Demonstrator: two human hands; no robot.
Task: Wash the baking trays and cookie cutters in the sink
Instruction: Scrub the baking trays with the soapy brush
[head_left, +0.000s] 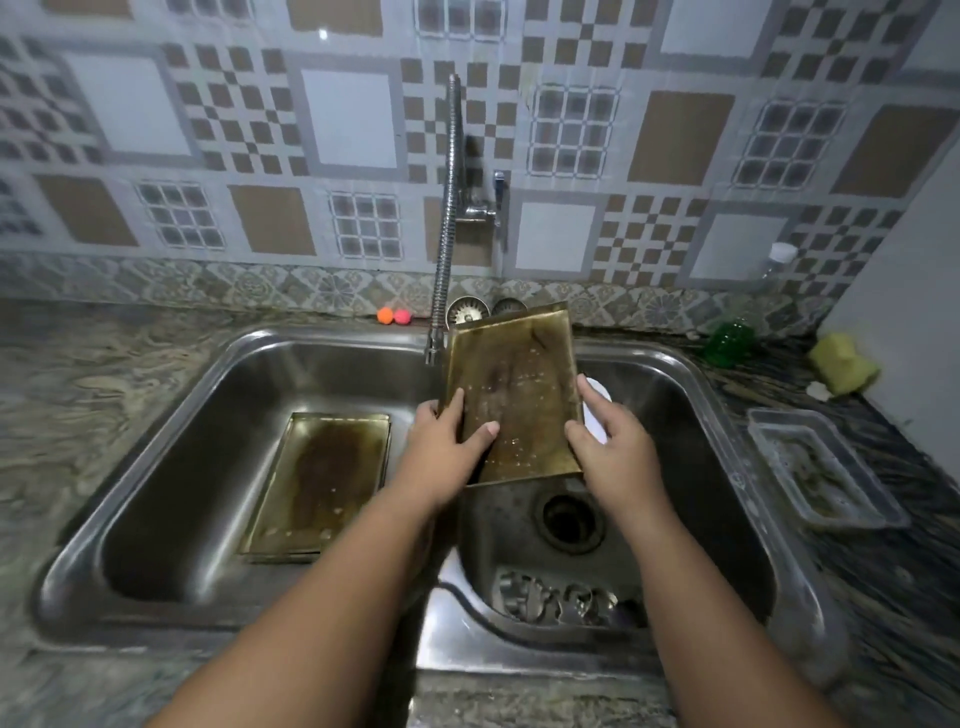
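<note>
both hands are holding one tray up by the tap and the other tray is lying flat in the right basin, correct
Not quite. The head view shows the other tray lying flat in the left basin, not the right. The rest holds: the left hand and right hand hold the raised tray up by the tap.

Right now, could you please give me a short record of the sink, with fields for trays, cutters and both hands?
Held tray: stained brass-coloured baking tray, tilted over the right basin, beside the flexible metal tap
Left hand: grips its left edge, thumb on its face
Right hand: holds its right edge
Second tray: same kind, flat in the left basin
Cutters: metal cookie cutters at the right basin's near end
Counter: yellow sponge, green bottle, at right
</note>
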